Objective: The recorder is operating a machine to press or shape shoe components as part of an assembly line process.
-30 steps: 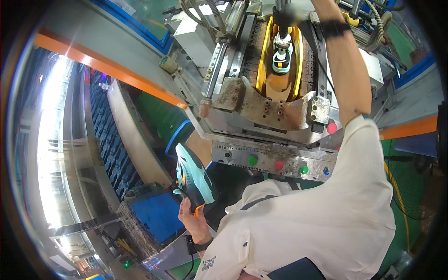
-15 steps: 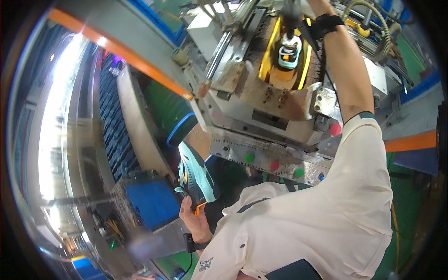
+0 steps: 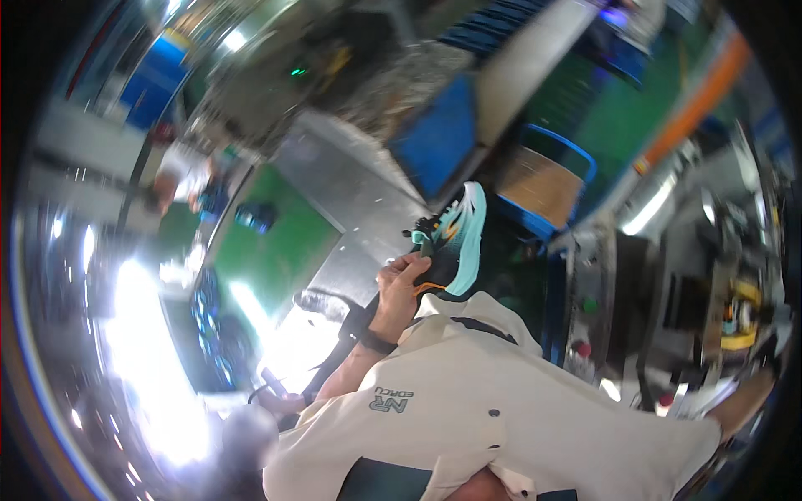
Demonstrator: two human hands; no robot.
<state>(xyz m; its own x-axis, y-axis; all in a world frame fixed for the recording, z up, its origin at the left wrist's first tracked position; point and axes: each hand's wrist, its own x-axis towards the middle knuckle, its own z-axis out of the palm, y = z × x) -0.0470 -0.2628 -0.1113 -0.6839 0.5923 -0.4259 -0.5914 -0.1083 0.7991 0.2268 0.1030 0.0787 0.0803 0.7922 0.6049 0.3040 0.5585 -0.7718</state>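
Observation:
My left hand [image 3: 398, 292] grips a running shoe [image 3: 469, 246] by its heel end, thumb and fingers closed on the dark collar. Turquoise and black cover the shoe, with orange details and a pale toe; it is held toe up in front of my body. My right forearm [image 3: 742, 404] stretches out to the right rim beside the machine [image 3: 626, 284], and the hand itself is lost in the dark edge. Inside that machine, yellow parts [image 3: 740, 341] surround something light that is too blurred to make out.
A blue-rimmed cart with a brown board [image 3: 539, 185] stands beyond the shoe. Left of it are a blue panel [image 3: 439, 138] and a grey metal surface [image 3: 334, 179]. Another person [image 3: 182, 174] is at the far left. An orange beam [image 3: 697, 104] crosses the upper right.
The view has swung left, so the machine now lies at the right rim. My left hand still holds the shoe. My right arm now reaches out sideways.

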